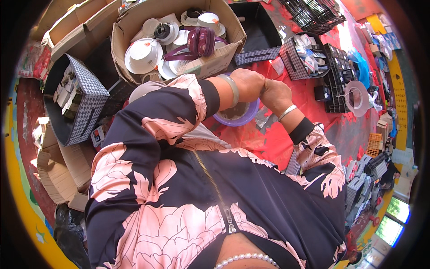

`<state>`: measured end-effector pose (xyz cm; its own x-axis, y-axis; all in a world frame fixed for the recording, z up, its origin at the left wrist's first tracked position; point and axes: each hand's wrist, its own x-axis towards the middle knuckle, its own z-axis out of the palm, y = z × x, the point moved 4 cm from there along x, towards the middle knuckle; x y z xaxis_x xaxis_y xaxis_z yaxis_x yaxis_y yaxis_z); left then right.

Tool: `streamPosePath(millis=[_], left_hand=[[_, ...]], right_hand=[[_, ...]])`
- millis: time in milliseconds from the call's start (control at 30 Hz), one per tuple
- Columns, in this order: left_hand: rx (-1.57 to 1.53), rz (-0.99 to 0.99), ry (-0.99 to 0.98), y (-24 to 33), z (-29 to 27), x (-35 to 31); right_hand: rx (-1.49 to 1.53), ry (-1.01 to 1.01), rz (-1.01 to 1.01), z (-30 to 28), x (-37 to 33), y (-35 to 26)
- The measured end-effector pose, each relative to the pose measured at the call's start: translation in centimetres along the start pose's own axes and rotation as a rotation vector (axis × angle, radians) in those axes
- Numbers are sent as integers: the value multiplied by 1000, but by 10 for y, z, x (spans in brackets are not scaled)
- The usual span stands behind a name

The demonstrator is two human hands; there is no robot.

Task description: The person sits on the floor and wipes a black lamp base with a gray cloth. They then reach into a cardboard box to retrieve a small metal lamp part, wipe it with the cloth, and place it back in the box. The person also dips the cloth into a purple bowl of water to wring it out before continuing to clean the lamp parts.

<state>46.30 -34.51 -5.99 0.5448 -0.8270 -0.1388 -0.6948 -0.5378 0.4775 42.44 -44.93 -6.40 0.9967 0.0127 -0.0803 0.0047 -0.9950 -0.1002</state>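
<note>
My left hand (pixel 247 85) and my right hand (pixel 276 96) meet knuckle to knuckle in front of me. Fingers on both are curled closed, and whatever they may hold is hidden. A pale bangle circles my left wrist, a silver one my right. Under the hands stands a purple basin (pixel 254 114) with murky grey liquid in it, partly covered by my left forearm. Just beyond is an open cardboard box (pixel 123 56) of white round light fittings (pixel 142 56). A dark purple patterned pouch with a strap (pixel 200 42) lies on them.
A houndstooth-sided bin (pixel 87 96) with small boxes stands at the left, above an open carton (pixel 56 172). At the right are another filled houndstooth bin (pixel 292 58), a black crate (pixel 335 96) and a white ring (pixel 357 99). Torn red sheeting (pixel 264 145) covers the floor.
</note>
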Motion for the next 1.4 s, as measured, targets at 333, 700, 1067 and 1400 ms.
streamPosePath(millis=[333, 700, 1067, 1400], left_hand=[[172, 244, 104, -4, 19, 9], [236, 516, 306, 2, 24, 6], [-342, -240, 42, -31, 52, -22], [-521, -524, 421, -61, 26, -100]], right_hand=[[290, -140, 96, 26, -2, 15], [939, -95, 72, 56, -21, 23], [1801, -113, 427, 86, -42, 53], [1989, -670, 274, 82, -30, -43]])
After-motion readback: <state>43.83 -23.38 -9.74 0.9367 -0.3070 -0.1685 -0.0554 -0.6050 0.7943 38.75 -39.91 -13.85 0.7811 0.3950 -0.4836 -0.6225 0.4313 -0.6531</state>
